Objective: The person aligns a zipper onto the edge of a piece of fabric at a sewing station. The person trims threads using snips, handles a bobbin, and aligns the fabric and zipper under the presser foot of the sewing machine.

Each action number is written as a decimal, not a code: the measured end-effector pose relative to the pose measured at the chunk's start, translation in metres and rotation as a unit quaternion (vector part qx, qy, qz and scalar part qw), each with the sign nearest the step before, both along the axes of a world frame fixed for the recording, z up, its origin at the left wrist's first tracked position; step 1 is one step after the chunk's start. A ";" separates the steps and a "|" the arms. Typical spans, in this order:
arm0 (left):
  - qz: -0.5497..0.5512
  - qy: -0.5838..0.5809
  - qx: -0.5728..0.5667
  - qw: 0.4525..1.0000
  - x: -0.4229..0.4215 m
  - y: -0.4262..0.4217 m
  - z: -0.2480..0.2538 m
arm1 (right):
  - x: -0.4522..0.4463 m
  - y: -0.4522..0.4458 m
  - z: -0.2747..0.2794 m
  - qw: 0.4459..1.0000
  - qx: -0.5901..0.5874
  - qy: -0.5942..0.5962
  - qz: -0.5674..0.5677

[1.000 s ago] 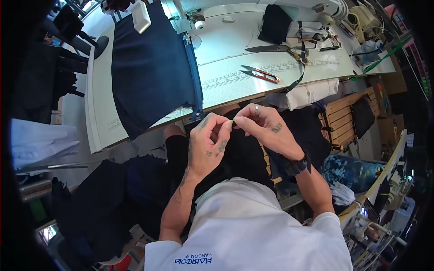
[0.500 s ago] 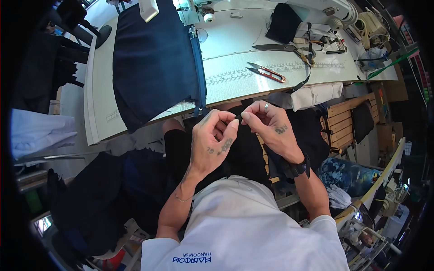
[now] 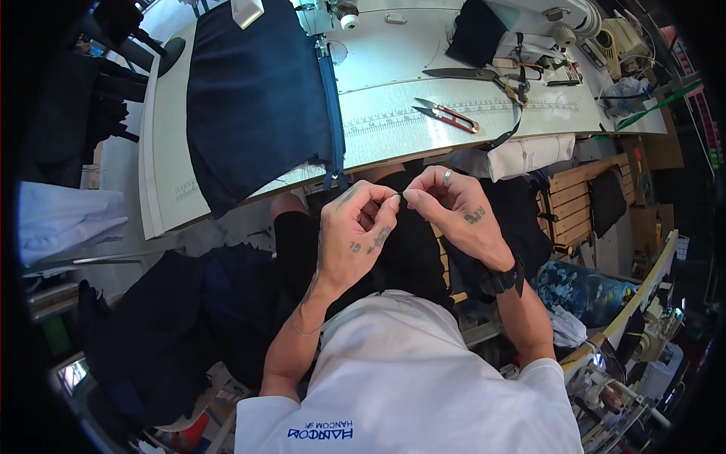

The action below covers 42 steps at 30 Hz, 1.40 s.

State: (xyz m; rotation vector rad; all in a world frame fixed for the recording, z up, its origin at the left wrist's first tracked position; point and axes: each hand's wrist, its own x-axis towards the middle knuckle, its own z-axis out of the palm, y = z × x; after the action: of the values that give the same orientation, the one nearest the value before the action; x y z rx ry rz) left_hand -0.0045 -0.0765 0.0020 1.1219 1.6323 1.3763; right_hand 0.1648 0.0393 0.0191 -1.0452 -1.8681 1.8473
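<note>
In front of my lap, just off the table edge, both hands are raised with their fingertips almost meeting. My left hand pinches a tiny dark piece between thumb and forefinger. From the other side, my right hand pinches at the same piece, which is too small and covered to name. Beyond them, a navy fabric panel lies on the sewing table, its near edge frayed. A narrow zipper-like strip runs along the panel's right side up to the sewing machine's needle area.
Red-handled thread snips and large shears lie on the table, right of the panel. Farther back is a folded dark cloth. A slatted wooden bench stands at right; dark garments hang at lower left.
My hands stay almost in place, with the fingertips shifting slightly and less of the dark piece showing between them. The view has tilted a little.
</note>
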 end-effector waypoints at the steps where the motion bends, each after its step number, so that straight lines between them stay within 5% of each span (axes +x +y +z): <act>1: 0.004 0.009 0.008 1.000 0.000 0.000 -0.001 | 0.000 0.001 0.001 1.000 -0.001 0.000 0.000; 29: -0.014 0.023 0.000 1.000 -0.002 0.006 0.000 | -0.005 0.018 0.014 0.994 0.051 -0.084 0.056; 32: -0.003 0.098 -0.007 0.995 -0.010 0.011 0.008 | -0.012 0.023 0.015 0.993 0.069 -0.084 0.047; 34: 0.044 0.292 0.090 0.951 -0.033 0.023 0.015 | -0.021 0.032 0.022 0.991 0.104 -0.075 0.031; 36: 0.071 0.356 0.100 0.926 -0.065 0.043 0.023 | -0.034 0.052 0.018 0.990 0.126 -0.058 0.024; 42: 0.035 0.405 0.003 0.913 -0.111 0.079 0.018 | -0.100 0.117 0.015 0.995 0.067 -0.056 0.052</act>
State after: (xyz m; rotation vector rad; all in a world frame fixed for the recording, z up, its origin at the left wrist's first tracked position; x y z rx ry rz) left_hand -0.1150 0.0021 0.0198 1.8041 2.2405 0.9911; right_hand 0.0647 0.1560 0.0341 -1.0431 -2.1168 1.7223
